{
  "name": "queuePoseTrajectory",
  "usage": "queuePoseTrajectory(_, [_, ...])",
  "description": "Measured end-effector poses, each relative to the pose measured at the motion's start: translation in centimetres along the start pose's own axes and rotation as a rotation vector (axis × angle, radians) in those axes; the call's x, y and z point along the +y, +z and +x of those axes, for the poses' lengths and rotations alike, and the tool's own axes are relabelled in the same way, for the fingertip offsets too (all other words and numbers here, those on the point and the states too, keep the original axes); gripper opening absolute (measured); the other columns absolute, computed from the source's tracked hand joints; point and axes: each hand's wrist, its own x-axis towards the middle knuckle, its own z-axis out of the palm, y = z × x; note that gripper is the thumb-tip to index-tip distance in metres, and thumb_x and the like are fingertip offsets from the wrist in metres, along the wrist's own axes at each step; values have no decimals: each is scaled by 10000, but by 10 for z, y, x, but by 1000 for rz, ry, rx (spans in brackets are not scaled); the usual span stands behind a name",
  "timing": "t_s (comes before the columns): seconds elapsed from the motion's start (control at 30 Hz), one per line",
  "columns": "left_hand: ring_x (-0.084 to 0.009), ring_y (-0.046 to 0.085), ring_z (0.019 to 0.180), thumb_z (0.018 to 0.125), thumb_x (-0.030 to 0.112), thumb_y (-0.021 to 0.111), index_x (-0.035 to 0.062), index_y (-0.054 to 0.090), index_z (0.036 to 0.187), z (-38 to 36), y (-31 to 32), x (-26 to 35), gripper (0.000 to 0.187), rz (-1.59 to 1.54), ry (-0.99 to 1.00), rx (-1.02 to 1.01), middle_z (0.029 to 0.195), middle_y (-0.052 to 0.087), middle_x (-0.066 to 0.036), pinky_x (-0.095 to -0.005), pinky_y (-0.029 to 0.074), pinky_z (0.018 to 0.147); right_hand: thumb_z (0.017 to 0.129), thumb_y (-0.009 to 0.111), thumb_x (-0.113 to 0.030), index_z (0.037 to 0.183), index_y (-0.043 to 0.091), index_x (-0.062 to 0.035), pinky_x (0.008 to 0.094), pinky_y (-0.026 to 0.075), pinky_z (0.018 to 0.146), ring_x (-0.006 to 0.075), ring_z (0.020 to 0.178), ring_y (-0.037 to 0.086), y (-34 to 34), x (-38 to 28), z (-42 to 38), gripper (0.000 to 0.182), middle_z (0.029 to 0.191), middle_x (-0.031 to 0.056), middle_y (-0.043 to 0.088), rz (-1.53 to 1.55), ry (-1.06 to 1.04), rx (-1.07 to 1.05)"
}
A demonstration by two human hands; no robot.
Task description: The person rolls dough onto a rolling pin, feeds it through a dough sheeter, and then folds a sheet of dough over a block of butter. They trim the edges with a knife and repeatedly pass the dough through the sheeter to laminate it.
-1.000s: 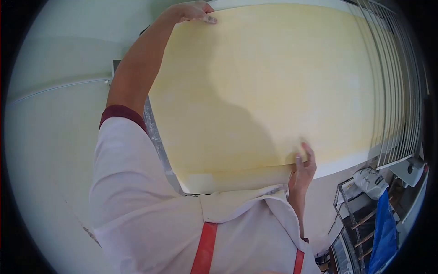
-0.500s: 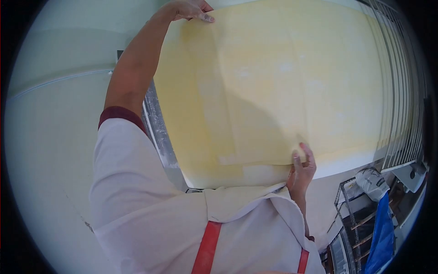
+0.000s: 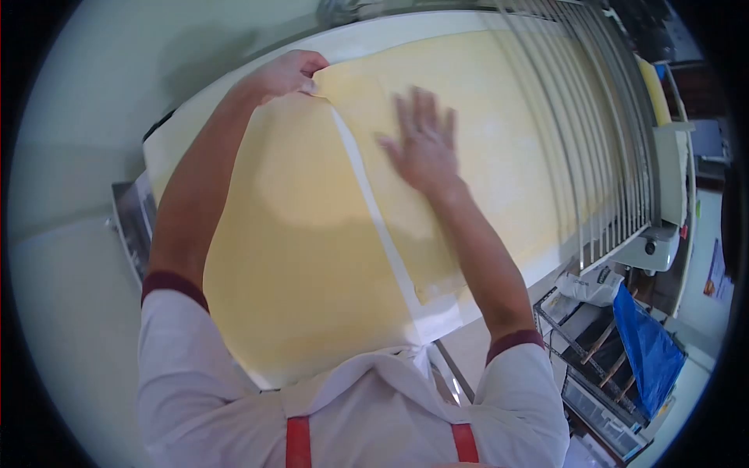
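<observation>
Far left: a metal ledge [image 3: 129,226] is showing at the edge of the work surface, beside the pale floor.
Left arm: it is reaching up and away from the body, a dark red cuff [image 3: 173,285] showing at the short white sleeve.
Left hand [image 3: 287,72]: it is pinching the far corner of the folded dough between fingers and thumb, at the far edge of the belt.
Dough sheet [image 3: 296,234]: a wide, thin, pale yellow sheet is lying flat on the white belt [image 3: 187,117] and covering most of it, from near the person's chest out to the far edge.
Fold: the right part of the sheet [image 3: 484,132] is lying doubled over, its straight edge running diagonally from the left hand down toward the near rim, with a white strip of belt showing beside it.
Right hand [image 3: 421,140]: it is lying open, fingers spread, palm down on the folded layer; it is blurred and gripping nothing.
Wire guard [image 3: 601,132]: thin metal bars are arching over the sheet's right end.
Far right: a blue bag [image 3: 647,347] is hanging by a wire rack [image 3: 581,343] below the machine.
Bottom: a white apron with red straps [image 3: 296,441].
</observation>
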Motion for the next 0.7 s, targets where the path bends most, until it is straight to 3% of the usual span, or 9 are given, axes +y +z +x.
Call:
queuePoseTrajectory(0.1, [-291, 563, 1112, 773, 34, 635, 1, 506, 1221, 38, 89, 13, 467, 406, 545, 774, 1205, 576, -141, -377, 455, 939, 923, 394, -525, 1476, 225, -98, 571, 44, 1126, 328, 1434, 110, 2, 9, 28, 719, 1543, 151, 167, -26, -111, -27])
queuePoseTrajectory(0.13, [-267, 442, 1275, 881, 190, 576, 71, 460, 1306, 35, 130, 45, 456, 298, 401, 595, 1327, 502, -134, -415, 330, 1062, 923, 387, -526, 1476, 223, -93, 569, 45, 1128, 326, 1434, 112, 0, 19, 33, 721, 1543, 147, 170, -40, -138, -41])
queuePoseTrajectory(0.23, [-263, 305, 1375, 932, 399, 473, 134, 376, 1404, 83, 198, 47, 550, 774, 423, 586, 1431, 403, -116, -465, 188, 1129, 933, 393, -488, 1473, 221, -82, 545, 60, 1137, 321, 1433, 114, -7, 65, 26, 697, 1544, 135, 173, -200, -167, -170])
queuePoseTrajectory(0.3, [-254, 258, 1397, 937, 496, 413, 165, 343, 1434, 110, 213, 60, 601, 948, 359, 584, 1485, 337, -85, -476, 132, 1146, 938, 400, -458, 1472, 223, -76, 531, 71, 1142, 324, 1432, 117, -22, 117, -6, 681, 1542, 137, 176, -57, -191, -182])
queuePoseTrajectory(0.43, [-230, 228, 1409, 930, 525, 404, 194, 302, 1456, 154, 235, 88, 629, 1059, 339, 537, 1521, 270, -39, -460, 123, 1158, 942, 429, -403, 1471, 232, -78, 508, 91, 1147, 332, 1430, 121, -69, 191, -138, 652, 1534, 154, 187, -62, -57, -221])
queuePoseTrajectory(0.53, [-229, 233, 1408, 931, 525, 402, 190, 287, 1463, 204, 251, 114, 638, 1114, 374, 479, 1516, 279, -49, -474, 126, 1154, 924, 499, -311, 1453, 295, -78, 495, 87, 1151, 324, 1431, 128, -72, 202, -242, 614, 1533, 153, 196, -27, 106, -295])
queuePoseTrajectory(0.57, [-225, 242, 1403, 926, 504, 419, 176, 316, 1448, 221, 259, 123, 625, 1127, 364, 492, 1498, 307, -53, -489, 149, 1142, 900, 539, -255, 1417, 374, -71, 487, 115, 1151, 324, 1420, 183, -70, 204, -280, 573, 1513, 152, 259, 216, 8, -149])
queuePoseTrajectory(0.63, [-219, 261, 1392, 916, 462, 455, 146, 373, 1418, 252, 272, 136, 599, 1166, 339, 526, 1463, 364, -61, -518, 197, 1118, 853, 591, -189, 1325, 489, -69, 462, 271, 1112, 332, 1346, 348, -74, 194, -334, 498, 1418, 142, 421, 465, -175, -198])
queuePoseTrajectory(0.7, [-230, 284, 1379, 906, 420, 480, 119, 413, 1387, 273, 279, 143, 572, 1165, 192, 653, 1422, 409, -85, -548, 224, 1090, 775, 700, -161, 1198, 604, -134, 453, 411, 1009, 313, 1249, 469, -107, 193, -367, 435, 1353, 130, 487, 643, -161, -27])
